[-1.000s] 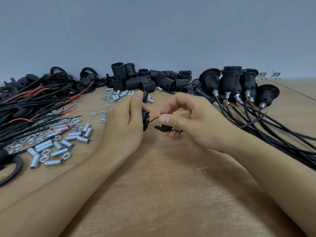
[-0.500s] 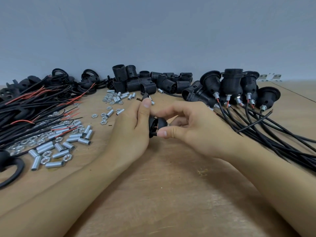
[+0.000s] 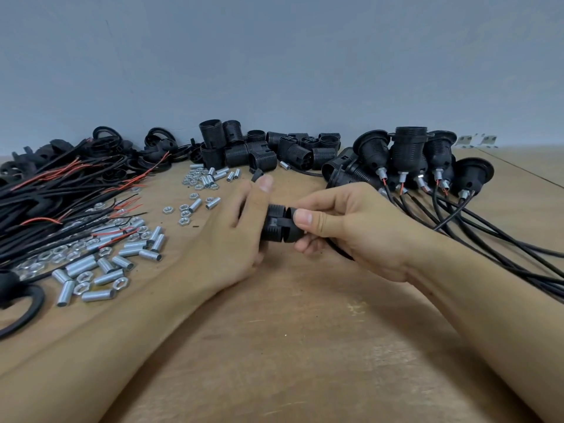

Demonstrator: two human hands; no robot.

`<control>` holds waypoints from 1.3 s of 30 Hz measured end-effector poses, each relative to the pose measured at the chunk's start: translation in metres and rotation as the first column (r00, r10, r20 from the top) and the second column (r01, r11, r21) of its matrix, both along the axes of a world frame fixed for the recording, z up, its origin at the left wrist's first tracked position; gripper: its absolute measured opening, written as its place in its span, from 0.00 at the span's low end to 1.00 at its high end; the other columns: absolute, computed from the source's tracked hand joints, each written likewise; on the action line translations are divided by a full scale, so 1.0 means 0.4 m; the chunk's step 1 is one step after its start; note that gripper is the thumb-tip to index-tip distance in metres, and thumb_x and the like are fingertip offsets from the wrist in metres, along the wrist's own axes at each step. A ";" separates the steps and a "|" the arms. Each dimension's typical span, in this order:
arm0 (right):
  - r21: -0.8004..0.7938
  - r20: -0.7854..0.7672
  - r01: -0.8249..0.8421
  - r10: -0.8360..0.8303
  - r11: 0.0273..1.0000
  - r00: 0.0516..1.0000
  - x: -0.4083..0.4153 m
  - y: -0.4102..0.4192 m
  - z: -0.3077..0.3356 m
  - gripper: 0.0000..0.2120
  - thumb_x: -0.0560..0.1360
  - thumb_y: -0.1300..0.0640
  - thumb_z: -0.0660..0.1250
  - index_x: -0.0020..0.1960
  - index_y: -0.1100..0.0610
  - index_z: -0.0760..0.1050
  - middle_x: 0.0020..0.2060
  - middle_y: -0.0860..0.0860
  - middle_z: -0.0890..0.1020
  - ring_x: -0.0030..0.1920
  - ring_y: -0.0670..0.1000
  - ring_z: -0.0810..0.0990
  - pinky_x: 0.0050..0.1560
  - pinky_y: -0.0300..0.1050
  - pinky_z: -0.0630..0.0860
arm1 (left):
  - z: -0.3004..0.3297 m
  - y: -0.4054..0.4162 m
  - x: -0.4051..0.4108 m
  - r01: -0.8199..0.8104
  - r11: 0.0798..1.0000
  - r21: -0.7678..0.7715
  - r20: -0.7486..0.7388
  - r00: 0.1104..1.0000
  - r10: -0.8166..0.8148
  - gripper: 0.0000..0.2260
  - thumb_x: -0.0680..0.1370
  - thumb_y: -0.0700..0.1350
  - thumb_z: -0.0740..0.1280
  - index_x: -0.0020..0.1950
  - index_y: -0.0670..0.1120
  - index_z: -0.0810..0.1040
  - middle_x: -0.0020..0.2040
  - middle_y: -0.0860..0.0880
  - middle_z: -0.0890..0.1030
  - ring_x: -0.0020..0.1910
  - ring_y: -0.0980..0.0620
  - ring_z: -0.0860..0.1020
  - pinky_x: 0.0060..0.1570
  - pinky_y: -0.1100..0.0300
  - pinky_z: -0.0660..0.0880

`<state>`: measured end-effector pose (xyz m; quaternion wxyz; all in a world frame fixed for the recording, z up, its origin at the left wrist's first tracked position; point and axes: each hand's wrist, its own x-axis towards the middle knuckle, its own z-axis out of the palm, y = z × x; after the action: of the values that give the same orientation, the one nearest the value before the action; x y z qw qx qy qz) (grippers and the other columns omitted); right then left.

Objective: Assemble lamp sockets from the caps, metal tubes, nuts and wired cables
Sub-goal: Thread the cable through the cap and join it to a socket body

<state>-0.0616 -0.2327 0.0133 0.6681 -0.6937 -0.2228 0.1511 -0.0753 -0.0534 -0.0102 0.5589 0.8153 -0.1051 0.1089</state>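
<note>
- Left hand (image 3: 225, 236) grips one end of a black socket (image 3: 279, 224), fingers curled round it.
- Right hand (image 3: 351, 230) pinches the socket's other end, thumb on top.
- The socket is held just above the table (image 3: 290, 346), between metal tubes (image 3: 100, 267) and finished sockets (image 3: 409, 157).

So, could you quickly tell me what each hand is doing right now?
Left hand: grips the black socket.
Right hand: pinches the socket's other end.
</note>
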 end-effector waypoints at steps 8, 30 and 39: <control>-0.002 -0.011 0.046 -0.046 0.999 0.999 -0.014 0.017 -0.005 0.10 0.68 0.57 0.71 0.47 0.61 0.82 0.43 0.60 0.86 0.36 0.49 0.84 0.38 0.37 0.80 | -0.019 -0.017 -0.013 -0.288 0.955 0.075 0.188 0.944 0.270 0.26 0.81 0.62 0.43 0.46 0.49 0.75 0.36 0.57 0.77 0.40 0.65 0.74 0.41 0.76 0.65; -0.142 0.247 0.098 -0.060 0.985 0.967 -0.033 0.043 -0.017 0.15 0.72 0.59 0.74 0.55 0.44 0.80 0.45 0.50 0.85 0.38 0.49 0.80 0.41 0.46 0.82 | -0.020 0.001 0.007 -0.134 0.982 0.134 0.176 0.978 0.109 0.27 0.78 0.70 0.47 0.47 0.50 0.74 0.38 0.55 0.79 0.38 0.59 0.76 0.42 0.59 0.72; -0.399 0.353 0.339 -0.198 0.852 0.914 -0.004 0.010 -0.026 0.11 0.71 0.48 0.75 0.52 0.46 0.80 0.45 0.41 0.85 0.42 0.35 0.81 0.47 0.34 0.74 | -0.016 0.122 0.074 -0.424 0.762 0.489 0.235 0.906 0.353 0.13 0.80 0.57 0.63 0.36 0.55 0.72 0.32 0.57 0.76 0.36 0.53 0.75 0.36 0.57 0.69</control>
<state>-0.0632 -0.2287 0.0030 0.4613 -0.8688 -0.1800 -0.0040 -0.0456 -0.0046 -0.0165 0.2695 0.9322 0.0046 0.2417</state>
